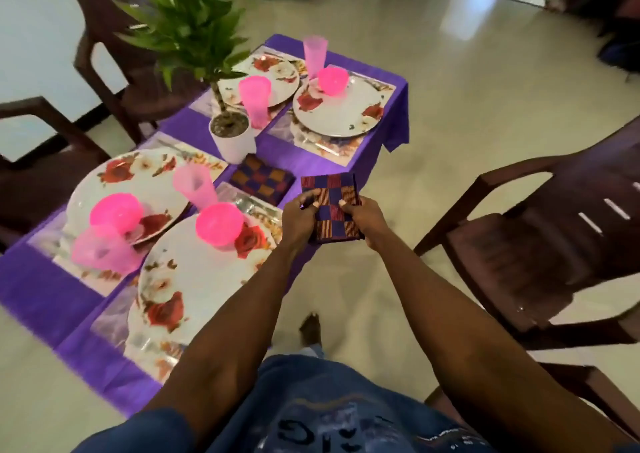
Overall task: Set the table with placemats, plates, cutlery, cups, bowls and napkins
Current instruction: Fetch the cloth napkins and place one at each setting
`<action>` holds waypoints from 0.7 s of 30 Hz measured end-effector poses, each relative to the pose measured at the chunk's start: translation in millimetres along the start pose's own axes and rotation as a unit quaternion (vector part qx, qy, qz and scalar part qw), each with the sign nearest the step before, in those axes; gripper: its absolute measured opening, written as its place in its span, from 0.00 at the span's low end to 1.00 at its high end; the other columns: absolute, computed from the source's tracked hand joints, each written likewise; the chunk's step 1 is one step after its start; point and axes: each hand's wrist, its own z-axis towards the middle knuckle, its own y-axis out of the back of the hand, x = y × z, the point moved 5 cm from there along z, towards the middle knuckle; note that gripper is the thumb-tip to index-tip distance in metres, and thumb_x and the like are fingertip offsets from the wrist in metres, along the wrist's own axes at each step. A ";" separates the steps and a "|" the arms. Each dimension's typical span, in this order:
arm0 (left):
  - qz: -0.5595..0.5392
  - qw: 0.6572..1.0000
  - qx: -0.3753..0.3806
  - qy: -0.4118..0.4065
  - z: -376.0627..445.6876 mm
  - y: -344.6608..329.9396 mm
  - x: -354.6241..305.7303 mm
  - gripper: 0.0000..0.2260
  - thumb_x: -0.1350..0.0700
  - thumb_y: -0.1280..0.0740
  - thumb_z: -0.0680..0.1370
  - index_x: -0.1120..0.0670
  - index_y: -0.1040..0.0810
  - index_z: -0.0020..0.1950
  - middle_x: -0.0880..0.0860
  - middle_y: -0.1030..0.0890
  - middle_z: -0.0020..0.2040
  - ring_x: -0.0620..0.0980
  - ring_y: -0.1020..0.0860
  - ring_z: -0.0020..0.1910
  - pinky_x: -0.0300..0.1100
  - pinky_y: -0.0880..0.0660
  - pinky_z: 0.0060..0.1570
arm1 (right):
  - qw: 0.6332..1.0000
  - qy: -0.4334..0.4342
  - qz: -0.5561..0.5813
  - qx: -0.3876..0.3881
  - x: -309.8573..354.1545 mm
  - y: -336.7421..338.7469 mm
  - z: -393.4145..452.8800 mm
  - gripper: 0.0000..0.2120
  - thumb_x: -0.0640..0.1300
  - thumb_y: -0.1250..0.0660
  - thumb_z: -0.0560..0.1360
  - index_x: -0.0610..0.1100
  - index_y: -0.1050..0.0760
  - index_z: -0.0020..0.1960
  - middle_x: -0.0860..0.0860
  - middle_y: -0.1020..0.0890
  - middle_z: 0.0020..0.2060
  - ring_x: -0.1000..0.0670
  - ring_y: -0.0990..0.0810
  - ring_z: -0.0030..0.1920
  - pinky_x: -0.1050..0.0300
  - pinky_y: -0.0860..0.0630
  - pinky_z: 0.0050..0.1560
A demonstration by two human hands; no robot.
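A folded checkered napkin (331, 206) in purple, red and orange is held over the table's right edge by both hands. My left hand (298, 217) pinches its left side and my right hand (363, 218) grips its right side. A second folded checkered napkin (260, 182) lies flat on the purple tablecloth (34, 290) beside the plant pot. Several floral plates sit on placemats; the nearest plate (194, 279) carries a pink bowl (219, 223). Pink cups (195, 186) stand by the plates.
A white pot with a green plant (232, 137) stands at the table's middle. Dark brown chairs surround the table, one close on the right (540, 244) and others on the left (41, 161). My bare foot (310, 329) shows on the tiled floor.
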 end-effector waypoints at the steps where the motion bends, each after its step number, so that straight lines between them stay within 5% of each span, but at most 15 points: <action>1: -0.003 1.000 0.002 0.008 16.8 -6.2 -1.5 0.15 0.65 0.36 0.76 0.50 0.17 0.57 0.50 0.16 0.52 0.49 0.17 0.50 0.52 0.19 0.53 | 1.000 -0.006 -0.002 -0.006 6.1 2.9 13.8 0.11 0.41 0.31 0.77 0.41 0.22 0.58 0.43 0.16 0.51 0.43 0.16 0.50 0.44 0.19 0.52; 16: -0.012 0.999 -0.031 0.040 225.7 -122.9 -42.7 0.14 0.66 0.36 0.77 0.55 0.18 0.60 0.50 0.17 0.55 0.48 0.18 0.50 0.39 0.19 0.46 | 0.998 0.007 -0.067 -0.016 102.2 69.5 236.0 0.08 0.42 0.33 0.78 0.42 0.23 0.56 0.46 0.17 0.49 0.47 0.17 0.46 0.54 0.19 0.45; 21: 0.013 0.994 -0.101 0.029 298.2 -180.2 -63.4 0.14 0.67 0.35 0.74 0.54 0.16 0.56 0.51 0.16 0.52 0.48 0.19 0.50 0.37 0.21 0.49 | 0.995 0.002 -0.094 0.016 137.3 107.1 329.0 0.12 0.44 0.32 0.78 0.41 0.22 0.59 0.45 0.16 0.50 0.44 0.16 0.49 0.45 0.19 0.52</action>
